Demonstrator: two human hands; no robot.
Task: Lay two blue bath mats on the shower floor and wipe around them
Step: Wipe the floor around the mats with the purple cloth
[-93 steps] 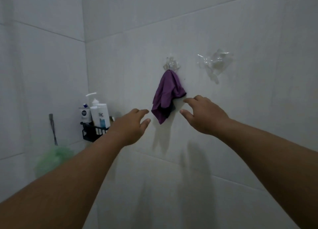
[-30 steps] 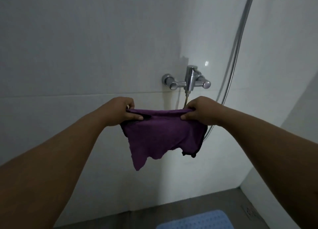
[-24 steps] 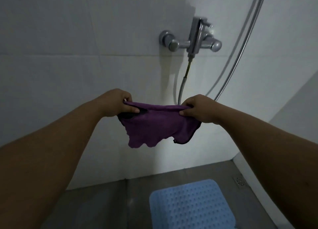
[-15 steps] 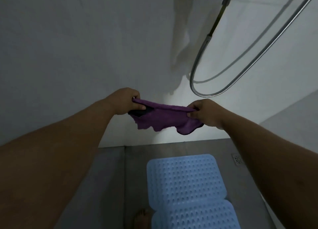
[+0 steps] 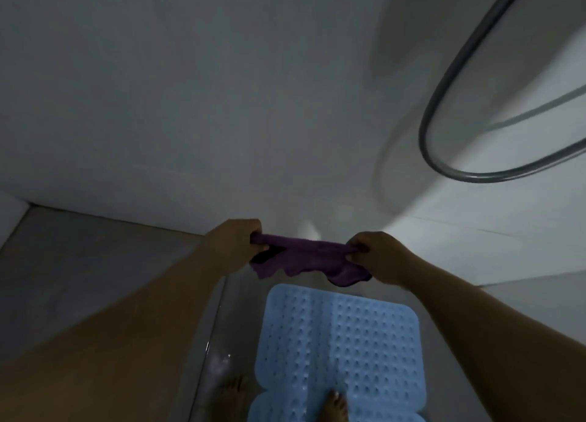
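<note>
A purple cloth (image 5: pixel 304 258) is stretched between my two hands in front of the white tiled wall. My left hand (image 5: pixel 233 242) grips its left end and my right hand (image 5: pixel 379 256) pinches its right end. Below it a light blue dimpled bath mat (image 5: pixel 341 336) lies flat on the grey shower floor (image 5: pixel 79 263). A second blue mat (image 5: pixel 276 412) joins it at the bottom edge of the view, mostly cut off. One bare foot (image 5: pixel 336 407) stands on the mats, the other foot (image 5: pixel 234 393) on the floor to their left.
A grey shower hose (image 5: pixel 444 104) hangs in a loop at the upper right against the wall. A wet patch (image 5: pixel 218 361) glints on the floor left of the mats. The white wall meets the floor just behind my hands.
My view has tipped further down since the cloth came off its wall hook. Both hands have kept hold of the cloth and sunk lower toward the mats, and my feet have come into view.
</note>
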